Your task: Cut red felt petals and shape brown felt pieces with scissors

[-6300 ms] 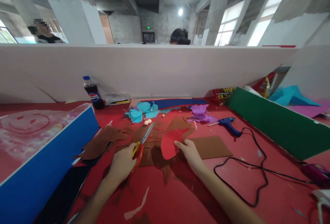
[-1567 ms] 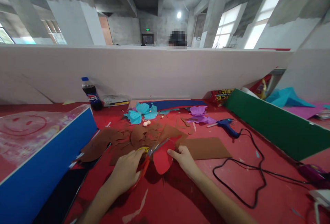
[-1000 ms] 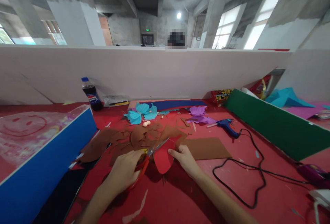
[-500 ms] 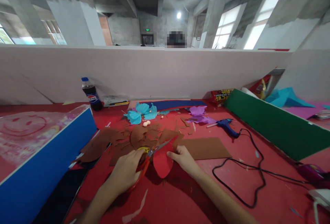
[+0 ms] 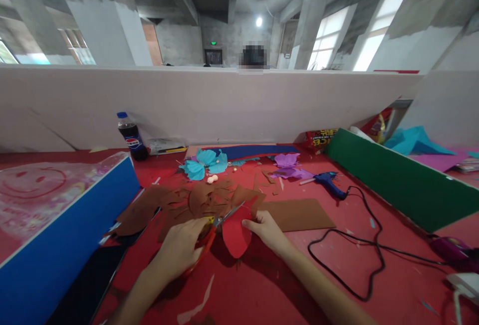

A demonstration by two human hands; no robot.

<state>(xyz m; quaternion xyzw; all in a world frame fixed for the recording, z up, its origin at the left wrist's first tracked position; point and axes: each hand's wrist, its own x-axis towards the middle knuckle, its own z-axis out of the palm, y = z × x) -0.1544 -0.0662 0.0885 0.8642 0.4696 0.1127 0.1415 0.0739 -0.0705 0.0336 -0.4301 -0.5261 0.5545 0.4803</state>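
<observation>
My left hand (image 5: 185, 246) is closed round the handles of a pair of scissors (image 5: 218, 222) with orange and yellow grips. Their blades reach up and right across the top of a red sheet piece (image 5: 237, 235) with a rounded lower end. My right hand (image 5: 266, 230) pinches that red piece at its right edge, thumb in front. Behind both hands lie brown cut sheets and scraps (image 5: 202, 198). To the right of my right hand a flat brown rectangular sheet (image 5: 299, 214) rests on the red tabletop.
A blue glue gun (image 5: 329, 184) with a black cord lies at right. Blue (image 5: 75, 210) and green (image 5: 396, 180) boards flank the workspace. Turquoise (image 5: 205, 163) and purple (image 5: 287, 164) paper petals lie further back, near a cola bottle (image 5: 131, 138). Behind the partition, a person's head shows.
The scissor blades have shifted slightly left and appear closer together over the red piece. My right hand keeps its pinch, nearly unmoved.
</observation>
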